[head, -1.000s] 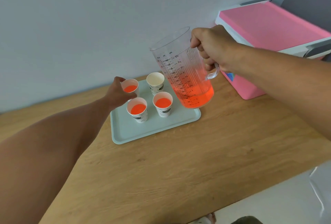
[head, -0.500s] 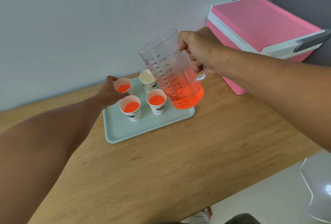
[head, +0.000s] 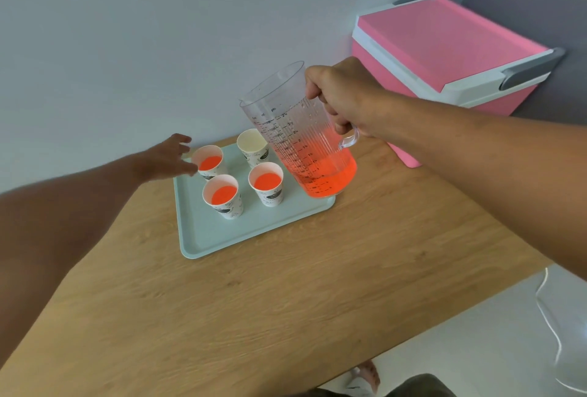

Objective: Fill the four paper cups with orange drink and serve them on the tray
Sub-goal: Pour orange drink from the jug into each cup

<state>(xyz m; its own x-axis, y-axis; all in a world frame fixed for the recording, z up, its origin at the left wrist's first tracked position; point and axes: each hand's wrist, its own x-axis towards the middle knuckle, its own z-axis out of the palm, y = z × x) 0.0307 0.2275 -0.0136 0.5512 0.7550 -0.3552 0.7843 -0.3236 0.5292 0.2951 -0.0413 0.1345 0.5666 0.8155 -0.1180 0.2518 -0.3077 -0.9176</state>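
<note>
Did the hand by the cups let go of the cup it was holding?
Yes. The left hand has opened and drawn back from the back-left cup toward the tray edge, while that cup stayed put.

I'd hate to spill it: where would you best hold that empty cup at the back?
Take the empty cup round its side wall, below the rim, from the left: it stands upright and open-topped, and the jug crowds its right.

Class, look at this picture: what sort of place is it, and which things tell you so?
Probably a home or break-room drinks counter: a wooden table against a plain wall, a pink cooler box at its far end, and a tray of paper cups beside a measuring jug.
</note>
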